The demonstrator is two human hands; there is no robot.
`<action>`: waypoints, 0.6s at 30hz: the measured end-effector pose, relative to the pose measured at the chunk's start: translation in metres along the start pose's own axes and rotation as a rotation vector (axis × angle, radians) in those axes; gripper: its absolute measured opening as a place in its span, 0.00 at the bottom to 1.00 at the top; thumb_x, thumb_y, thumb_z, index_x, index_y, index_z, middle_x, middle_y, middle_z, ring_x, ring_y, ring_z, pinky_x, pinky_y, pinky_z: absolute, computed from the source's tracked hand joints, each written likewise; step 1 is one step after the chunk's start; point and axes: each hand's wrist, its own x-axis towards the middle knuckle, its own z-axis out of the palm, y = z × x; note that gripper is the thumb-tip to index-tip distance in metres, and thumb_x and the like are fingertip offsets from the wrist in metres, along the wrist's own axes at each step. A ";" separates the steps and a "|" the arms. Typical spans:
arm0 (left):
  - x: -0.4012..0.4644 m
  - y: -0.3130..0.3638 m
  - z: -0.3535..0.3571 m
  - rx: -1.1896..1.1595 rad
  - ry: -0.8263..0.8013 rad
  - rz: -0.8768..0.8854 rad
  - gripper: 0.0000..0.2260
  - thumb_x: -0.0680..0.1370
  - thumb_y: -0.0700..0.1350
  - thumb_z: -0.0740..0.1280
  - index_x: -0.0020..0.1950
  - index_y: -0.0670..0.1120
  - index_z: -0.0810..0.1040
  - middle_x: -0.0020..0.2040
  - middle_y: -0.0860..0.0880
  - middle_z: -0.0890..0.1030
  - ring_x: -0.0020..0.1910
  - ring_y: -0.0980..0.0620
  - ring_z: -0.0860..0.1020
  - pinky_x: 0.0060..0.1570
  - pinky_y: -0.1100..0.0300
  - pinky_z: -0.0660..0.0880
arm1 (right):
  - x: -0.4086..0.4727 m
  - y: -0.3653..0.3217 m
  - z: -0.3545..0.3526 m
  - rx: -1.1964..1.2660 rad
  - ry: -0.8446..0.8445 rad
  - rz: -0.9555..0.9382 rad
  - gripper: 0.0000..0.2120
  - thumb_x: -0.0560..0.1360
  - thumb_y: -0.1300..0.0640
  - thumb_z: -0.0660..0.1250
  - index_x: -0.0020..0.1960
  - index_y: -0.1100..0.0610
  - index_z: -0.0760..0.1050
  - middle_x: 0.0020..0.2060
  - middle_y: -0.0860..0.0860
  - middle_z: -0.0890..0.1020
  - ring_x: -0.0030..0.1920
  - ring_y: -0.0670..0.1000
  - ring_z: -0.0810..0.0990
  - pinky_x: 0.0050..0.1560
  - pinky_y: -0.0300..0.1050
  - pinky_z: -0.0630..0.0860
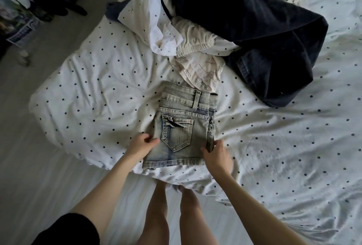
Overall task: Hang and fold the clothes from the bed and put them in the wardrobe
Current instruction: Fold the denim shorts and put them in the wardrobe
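Head view: our left hand [141,143] and right hand [215,152] pinch folded denim shorts [182,127] on bed [98,88]
Handling: we judge stiff, light; hold the side edges

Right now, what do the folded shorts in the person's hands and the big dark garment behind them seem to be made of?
The folded shorts, held at their sides by the left hand and right hand, look like faded light-blue denim: contrast stitching, patch pocket, belt loop. The dark garment looks like heavy navy fabric, possibly dark denim given a stitched hem, though the dim light leaves that open.
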 end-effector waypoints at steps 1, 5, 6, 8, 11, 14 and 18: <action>-0.001 0.002 -0.001 0.016 -0.030 -0.033 0.12 0.77 0.49 0.67 0.44 0.40 0.74 0.39 0.43 0.75 0.37 0.49 0.73 0.35 0.58 0.65 | -0.001 0.002 0.001 -0.035 0.016 -0.003 0.17 0.77 0.49 0.64 0.59 0.58 0.66 0.53 0.55 0.80 0.55 0.58 0.78 0.52 0.50 0.70; -0.012 0.014 -0.009 -0.173 -0.144 -0.221 0.10 0.75 0.44 0.70 0.51 0.39 0.76 0.45 0.42 0.80 0.43 0.46 0.79 0.42 0.55 0.75 | -0.004 0.004 -0.006 0.129 -0.103 0.075 0.09 0.75 0.54 0.68 0.46 0.60 0.75 0.40 0.55 0.81 0.41 0.55 0.79 0.40 0.45 0.72; -0.014 0.019 -0.015 -0.224 -0.171 -0.254 0.10 0.75 0.42 0.71 0.51 0.39 0.75 0.45 0.43 0.80 0.41 0.47 0.79 0.39 0.57 0.76 | -0.004 0.003 -0.013 0.239 -0.148 0.114 0.07 0.73 0.56 0.69 0.41 0.60 0.77 0.35 0.55 0.81 0.37 0.54 0.79 0.38 0.45 0.73; -0.017 0.033 -0.030 -0.331 -0.237 -0.302 0.08 0.74 0.39 0.70 0.50 0.39 0.73 0.43 0.43 0.78 0.38 0.49 0.76 0.36 0.59 0.74 | -0.004 0.000 -0.031 0.368 -0.177 0.163 0.08 0.71 0.59 0.72 0.34 0.59 0.77 0.28 0.53 0.79 0.30 0.51 0.77 0.34 0.44 0.75; -0.016 0.056 -0.054 -0.616 -0.256 -0.375 0.03 0.77 0.34 0.63 0.43 0.38 0.73 0.38 0.42 0.77 0.37 0.49 0.76 0.38 0.60 0.75 | 0.000 -0.013 -0.060 0.522 -0.087 0.173 0.10 0.68 0.63 0.74 0.35 0.57 0.72 0.27 0.51 0.77 0.25 0.47 0.73 0.28 0.41 0.69; -0.008 0.086 -0.072 -0.838 -0.152 -0.324 0.08 0.79 0.33 0.59 0.41 0.41 0.71 0.28 0.45 0.78 0.28 0.52 0.76 0.25 0.66 0.72 | 0.011 -0.037 -0.086 0.838 -0.050 0.139 0.12 0.70 0.64 0.72 0.50 0.61 0.72 0.37 0.56 0.78 0.30 0.49 0.73 0.26 0.38 0.70; 0.011 0.113 -0.062 -0.876 -0.009 -0.025 0.07 0.81 0.36 0.55 0.56 0.38 0.71 0.53 0.39 0.78 0.57 0.43 0.77 0.50 0.55 0.75 | 0.028 -0.070 -0.102 1.104 -0.059 0.033 0.11 0.78 0.60 0.64 0.59 0.63 0.73 0.46 0.56 0.81 0.45 0.53 0.80 0.45 0.43 0.76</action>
